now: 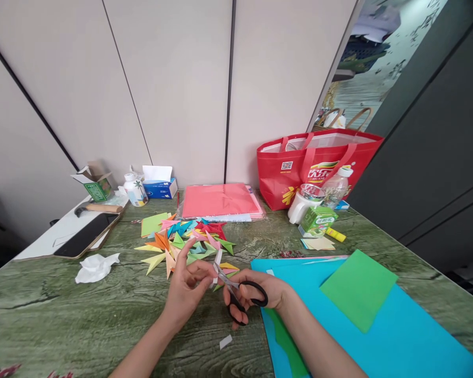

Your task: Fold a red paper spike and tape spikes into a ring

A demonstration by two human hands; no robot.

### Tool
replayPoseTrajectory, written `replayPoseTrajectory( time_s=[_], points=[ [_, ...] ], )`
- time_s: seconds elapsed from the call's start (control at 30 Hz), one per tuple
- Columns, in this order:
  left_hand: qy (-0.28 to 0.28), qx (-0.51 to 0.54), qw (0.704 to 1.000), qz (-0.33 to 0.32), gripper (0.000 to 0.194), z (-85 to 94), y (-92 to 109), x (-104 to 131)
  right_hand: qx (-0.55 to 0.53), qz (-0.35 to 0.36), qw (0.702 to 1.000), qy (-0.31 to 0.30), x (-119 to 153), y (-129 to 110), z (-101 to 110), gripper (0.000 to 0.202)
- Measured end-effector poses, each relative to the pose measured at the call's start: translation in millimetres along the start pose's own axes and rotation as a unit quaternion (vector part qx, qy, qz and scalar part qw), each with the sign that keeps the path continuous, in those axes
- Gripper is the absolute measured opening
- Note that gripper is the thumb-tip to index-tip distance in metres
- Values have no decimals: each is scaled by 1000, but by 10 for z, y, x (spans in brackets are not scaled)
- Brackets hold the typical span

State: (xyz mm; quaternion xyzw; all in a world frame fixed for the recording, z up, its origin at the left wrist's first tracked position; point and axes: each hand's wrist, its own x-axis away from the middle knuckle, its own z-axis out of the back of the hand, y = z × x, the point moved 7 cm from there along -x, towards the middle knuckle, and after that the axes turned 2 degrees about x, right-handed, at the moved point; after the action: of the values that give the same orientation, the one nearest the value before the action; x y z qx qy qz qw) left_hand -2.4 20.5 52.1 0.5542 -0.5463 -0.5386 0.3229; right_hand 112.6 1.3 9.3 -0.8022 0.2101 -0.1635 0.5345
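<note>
A pale wall (173, 79) stands behind a green desk (63, 325) that looks like wood. Closest, a little white scrap (226, 342) lies on the near side of both grips. The right grip (274, 290) holds the scissors (230, 282) by their black loops. The left grip (187, 287) pinches a thin white strip (218, 256), and the blades are right at it, just beside the left grip's fingers. White paper shows above and below the blades; I can't tell if it is one piece. Big blue paper (398, 341) spreads out right of the right grip, with a green square (358, 291) on top. A crumpled tissue (96, 268) is left of the left grip. Just past both grips is a pile of bright folded paper (161, 241). Farther past the right grip are a green box (319, 221) and a white mug (299, 207), with a red bag (274, 178) behind them.
</note>
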Motion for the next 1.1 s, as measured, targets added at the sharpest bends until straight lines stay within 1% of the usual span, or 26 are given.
replayPoseTrajectory(
  time_s=[0.13,0.3,0.4,0.47,0.57,0.67,0.73,0.8,0.87,0.9,0.93,0.97,1.0,1.03,1.07,1.1],
  points=[
    [-25,20,999,-3,74,-34,7,-5,-25,10,1000,-7,-15,7,-15,54],
    [-31,31,999,-7,75,-32,12,-6,-49,19,999,16,-33,27,43,54],
    [-33,36,999,-6,78,-30,18,-9,-68,23,997,-9,-44,25,12,54],
    [-30,37,999,-8,80,-26,26,-12,-78,19,997,-17,-52,19,-18,51],
    [-18,27,999,-12,80,-11,36,-10,-92,11,996,2,-65,-7,-35,47],
    [-5,-1,1000,-25,74,11,42,5,-83,7,996,31,-69,-40,-21,44],
    [-2,-37,998,-51,66,32,50,21,-46,7,998,50,-68,-59,3,41],
    [-4,-96,990,-101,60,57,69,40,-1,10,998,62,-65,-78,25,41],
    [-1,-180,967,-178,54,85,103,75,32,15,998,60,-62,-104,31,45],
    [2,-220,954,-205,49,97,100,91,41,27,997,66,-58,-132,46,46],
    [-3,-255,942,-217,45,101,73,99,48,46,994,81,-48,-175,75,45],
    [-13,-282,933,-222,42,99,36,103,57,72,990,111,-28,-231,128,44],
    [-20,-304,927,-219,40,100,-6,102,71,100,980,155,4,-294,203,42],
    [-21,-319,924,-210,41,108,-50,97,93,124,965,210,51,-354,294,40],
    [-21,-330,923,-199,43,117,-88,90,126,138,943,276,112,-405,397,38],
    [-19,-338,922,-188,46,126,-119,82,173,134,913,344,182,-439,500,37]
  ],
)
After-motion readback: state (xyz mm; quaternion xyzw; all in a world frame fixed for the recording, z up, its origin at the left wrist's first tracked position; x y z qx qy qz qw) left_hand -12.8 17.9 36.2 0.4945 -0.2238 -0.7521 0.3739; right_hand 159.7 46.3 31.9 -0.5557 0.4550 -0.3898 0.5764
